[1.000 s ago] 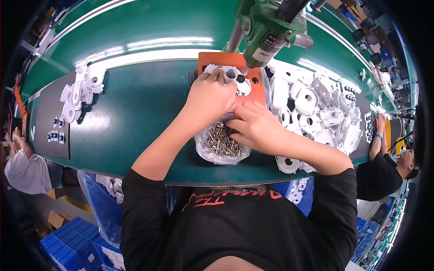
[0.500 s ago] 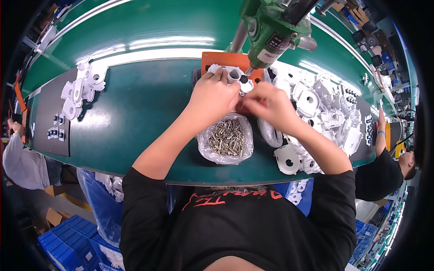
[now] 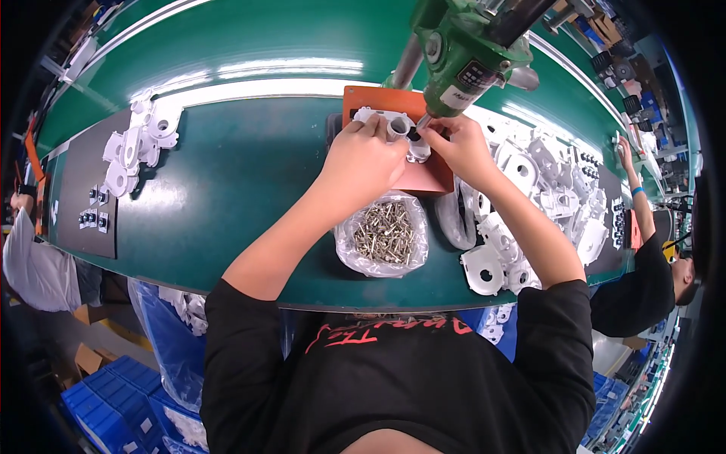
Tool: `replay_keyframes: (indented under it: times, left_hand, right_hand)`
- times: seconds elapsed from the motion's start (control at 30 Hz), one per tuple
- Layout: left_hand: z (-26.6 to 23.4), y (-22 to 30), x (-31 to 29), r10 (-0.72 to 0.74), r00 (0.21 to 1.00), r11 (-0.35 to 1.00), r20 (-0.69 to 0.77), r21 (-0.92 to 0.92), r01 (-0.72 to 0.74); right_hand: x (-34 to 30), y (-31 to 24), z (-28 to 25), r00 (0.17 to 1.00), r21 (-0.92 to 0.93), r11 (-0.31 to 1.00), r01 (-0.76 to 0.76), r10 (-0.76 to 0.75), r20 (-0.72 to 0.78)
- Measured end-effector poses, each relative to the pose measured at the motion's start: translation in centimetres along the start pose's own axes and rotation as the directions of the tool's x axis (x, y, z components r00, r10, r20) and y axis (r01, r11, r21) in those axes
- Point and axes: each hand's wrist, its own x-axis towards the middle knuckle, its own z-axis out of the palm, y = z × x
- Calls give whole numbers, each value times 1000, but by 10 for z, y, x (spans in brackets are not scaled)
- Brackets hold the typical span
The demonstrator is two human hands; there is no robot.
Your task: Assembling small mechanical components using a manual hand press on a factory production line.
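Observation:
A white plastic housing point(image 3: 418, 154) with a round tube lies on an orange plate point(image 3: 425, 181). My left hand point(image 3: 369, 157) grips it from the left, its fingers curled over the far edge. On the other side, my right hand point(image 3: 458, 147) is closed in a pinch beside the dark round hole of the housing, right under the tip of a green press-like machine point(image 3: 470, 69). Whatever the right fingers hold is too small to make out. Just nearer to me stands a clear plastic bag point(image 3: 349, 253) full of metal screws point(image 3: 386, 231).
White plastic parts point(image 3: 522, 170) are heaped on the right of the green bench point(image 3: 227, 189). More white housings point(image 3: 134, 151) and small black-and-white pieces point(image 3: 94, 219) sit at the left. A co-worker point(image 3: 643, 280) reaches in at far right; another person point(image 3: 41, 257) is at far left.
My right hand has moved up and away from me, from the near side of the housing to the machine's tip. The orange plate's near part is now uncovered. My left hand keeps its grip.

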Motion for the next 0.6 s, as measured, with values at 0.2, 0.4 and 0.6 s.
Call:
replay_keyframes:
  times: [0.2, 0.4, 0.6]
  left_hand:
    - [3, -1, 0, 18, 1000, 999, -6, 45, -18]
    - [0, 2, 1, -12, 999, 1000, 41, 9, 12]
    - [1, -2, -5, -15, 1000, 1000, -10, 14, 15]
  right_hand:
    - [-2, 8, 3, 945, -288, 908, 304, -325, -29]
    - [-21, -5, -3, 846, -662, 588, 464, -515, 135]
    - [-17, -2, -21, 943, -483, 810, 333, -294, 156]
